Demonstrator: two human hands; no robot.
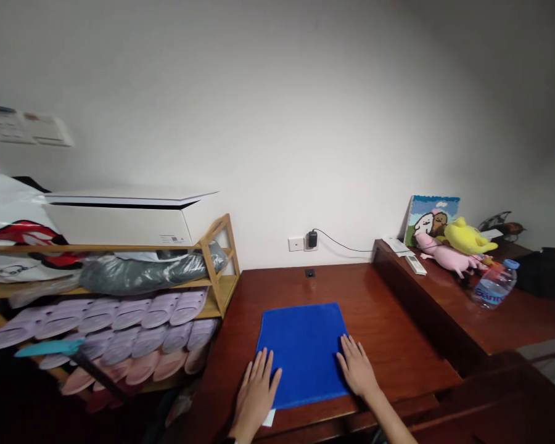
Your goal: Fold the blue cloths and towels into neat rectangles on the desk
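A blue cloth lies spread flat on the brown wooden desk. My left hand rests at the cloth's left edge, near its front corner, palm down with the fingers stretched out. On the opposite side, my right hand lies flat along the right edge, its fingers extended and partly on the cloth. Neither hand grips anything. A small white piece of paper pokes out beside my left hand, below the cloth's front edge.
To the left, a wooden rack holds a white box and several purple slippers. On the right-hand raised surface are a water bottle, a pink plush toy, a yellow plush toy and a remote control. A black charger is plugged into the wall.
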